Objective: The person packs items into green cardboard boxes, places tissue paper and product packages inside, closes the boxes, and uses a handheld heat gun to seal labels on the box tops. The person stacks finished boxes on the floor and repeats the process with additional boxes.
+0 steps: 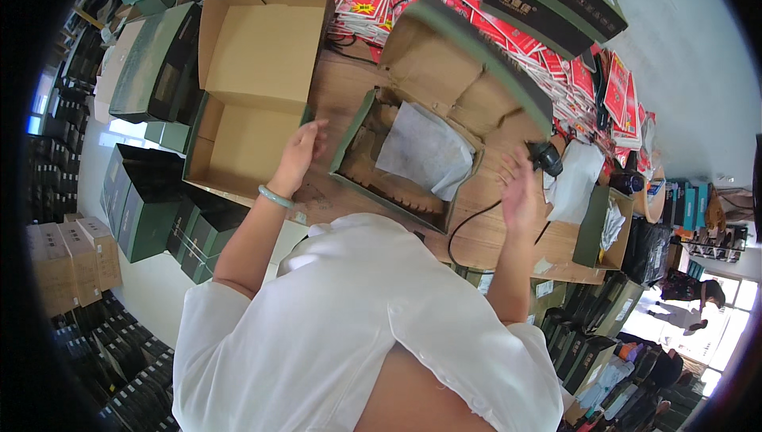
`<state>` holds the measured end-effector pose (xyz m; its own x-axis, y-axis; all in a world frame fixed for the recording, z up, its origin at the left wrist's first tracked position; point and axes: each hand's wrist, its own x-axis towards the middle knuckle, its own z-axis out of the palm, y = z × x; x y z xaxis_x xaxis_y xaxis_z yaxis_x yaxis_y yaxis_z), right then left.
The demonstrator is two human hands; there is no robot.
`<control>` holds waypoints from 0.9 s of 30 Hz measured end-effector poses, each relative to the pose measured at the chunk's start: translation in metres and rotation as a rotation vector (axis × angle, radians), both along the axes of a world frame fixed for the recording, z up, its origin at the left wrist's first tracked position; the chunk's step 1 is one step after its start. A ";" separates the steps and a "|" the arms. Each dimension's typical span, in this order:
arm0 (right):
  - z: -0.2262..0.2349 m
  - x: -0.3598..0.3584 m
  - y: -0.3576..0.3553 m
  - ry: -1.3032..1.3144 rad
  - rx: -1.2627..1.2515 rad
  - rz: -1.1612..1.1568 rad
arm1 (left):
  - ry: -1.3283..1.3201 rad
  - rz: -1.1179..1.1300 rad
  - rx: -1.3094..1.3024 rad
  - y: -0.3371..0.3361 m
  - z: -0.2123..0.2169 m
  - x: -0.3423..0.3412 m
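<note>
An open green shoe box (pixel 349 142) lies on the wooden table (pixel 492 234), its lid (pixel 468 55) tilted up behind it. Inside are brown shoes (pixel 373 174) partly covered by white tissue paper (pixel 425 150). My left hand (pixel 300 154) hovers by the box's left wall, fingers apart, holding nothing; a pale green bangle (pixel 275 196) circles the wrist. My right hand (pixel 520 186) is raised to the right of the box, fingers spread and empty. A black handheld device (pixel 546 158) with a black cable (pixel 468 222) lies just beyond it.
A large empty cardboard carton (pixel 250 83) stands open at the left. Red printed packets (pixel 548 59) are spread along the table's far side, with a dark box (pixel 552 0) on them. Green shoe boxes (pixel 151 210) are stacked on the floor. A small open box (pixel 603 230) sits at right.
</note>
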<state>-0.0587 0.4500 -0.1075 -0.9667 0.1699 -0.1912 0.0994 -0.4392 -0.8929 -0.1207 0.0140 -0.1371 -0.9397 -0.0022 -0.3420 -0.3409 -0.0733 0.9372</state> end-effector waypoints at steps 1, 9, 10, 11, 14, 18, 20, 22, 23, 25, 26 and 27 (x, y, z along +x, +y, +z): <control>-0.006 -0.002 -0.015 0.024 0.032 0.002 | 0.061 -0.060 -0.178 -0.004 -0.020 0.008; -0.111 -0.001 -0.110 0.103 1.443 0.171 | -0.030 -0.103 -0.467 0.015 -0.132 0.083; -0.118 -0.005 -0.122 0.202 1.620 0.102 | -0.048 -0.077 -0.466 0.021 -0.123 0.083; -0.124 -0.010 -0.128 0.128 1.590 0.133 | -0.109 -0.101 -0.516 0.028 -0.111 0.082; -0.148 -0.024 -0.131 -0.043 1.441 0.212 | -0.157 -0.154 -0.663 0.034 -0.101 0.077; -0.162 -0.040 -0.105 -0.034 1.196 0.100 | -0.181 -0.096 -0.583 0.041 -0.102 0.074; -0.128 -0.057 -0.087 0.054 1.182 -0.100 | -0.129 -0.055 -0.557 0.045 -0.109 0.075; -0.063 -0.078 -0.061 0.122 1.259 -0.233 | -0.355 0.040 -0.255 0.055 -0.096 0.070; -0.025 -0.091 -0.051 0.167 1.297 -0.310 | -0.462 0.079 -0.105 0.060 -0.090 0.069; 0.033 -0.121 -0.029 0.427 1.236 -0.215 | -0.420 0.191 0.022 0.070 -0.106 0.067; 0.054 -0.133 -0.026 0.523 1.285 -0.215 | -0.397 0.239 0.085 0.073 -0.114 0.064; 0.072 -0.143 -0.026 0.618 1.336 -0.215 | -0.412 0.238 0.070 0.075 -0.116 0.061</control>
